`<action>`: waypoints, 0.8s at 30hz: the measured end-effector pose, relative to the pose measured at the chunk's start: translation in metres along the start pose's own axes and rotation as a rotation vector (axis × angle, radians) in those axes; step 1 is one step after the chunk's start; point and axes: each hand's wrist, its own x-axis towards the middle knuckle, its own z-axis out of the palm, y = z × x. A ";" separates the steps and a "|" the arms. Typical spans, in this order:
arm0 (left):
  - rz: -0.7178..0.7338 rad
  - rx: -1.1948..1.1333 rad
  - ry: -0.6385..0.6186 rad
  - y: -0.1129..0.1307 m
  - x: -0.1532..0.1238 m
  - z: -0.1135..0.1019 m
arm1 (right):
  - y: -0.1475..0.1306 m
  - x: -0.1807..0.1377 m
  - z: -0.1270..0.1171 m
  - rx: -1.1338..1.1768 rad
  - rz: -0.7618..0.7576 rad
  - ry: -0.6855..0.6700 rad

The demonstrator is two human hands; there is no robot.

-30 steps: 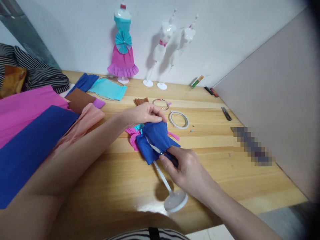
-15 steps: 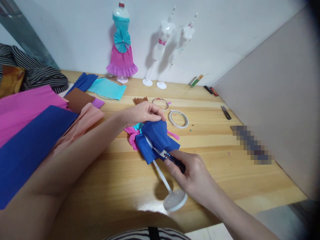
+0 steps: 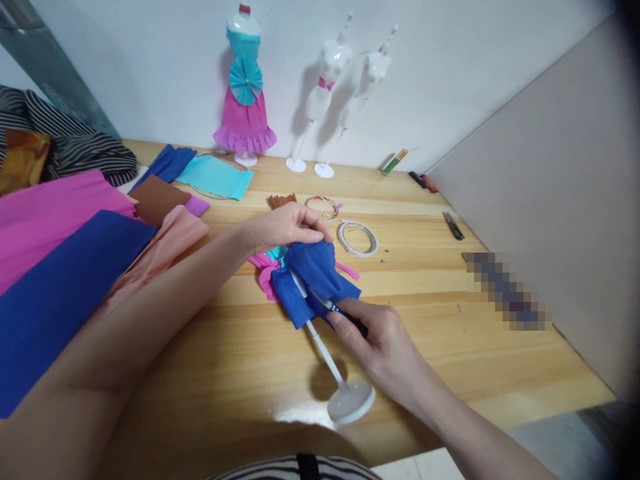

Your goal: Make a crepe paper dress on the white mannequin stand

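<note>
A small white mannequin lies tilted on the table, its round stand base point(image 3: 351, 401) towards me. Blue crepe paper point(image 3: 313, 270) wraps its body and flares out like a skirt. At the upper edge of that paper, my left hand point(image 3: 293, 225) pinches it with fingers closed. My right hand point(image 3: 387, 340) grips dark-handled thread snips point(image 3: 350, 320), their metal blades at the blue paper and partly hidden by it. Pink crepe paper point(image 3: 267, 280) and a bit of turquoise show beyond the mannequin, below my left hand.
A dressed mannequin point(image 3: 245, 87) and two bare white ones point(image 3: 320, 100) stand by the wall. Crepe sheets point(image 3: 65, 287) lie at left. A tape roll point(image 3: 357, 239), a bracelet-like ring point(image 3: 321, 207), another cutter point(image 3: 453, 226) and a glue-stick-like tube point(image 3: 395, 162) lie beyond my hands.
The blades of the snips have closed together at the blue paper, and my right hand has tightened slightly. My left hand stays in place.
</note>
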 end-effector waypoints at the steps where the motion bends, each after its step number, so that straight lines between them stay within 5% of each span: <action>1: 0.003 0.004 0.000 0.000 0.000 0.000 | 0.000 0.000 0.000 -0.002 0.006 -0.007; 24: -0.010 -0.003 0.000 -0.001 0.001 0.001 | 0.000 0.000 0.004 -0.036 -0.050 0.045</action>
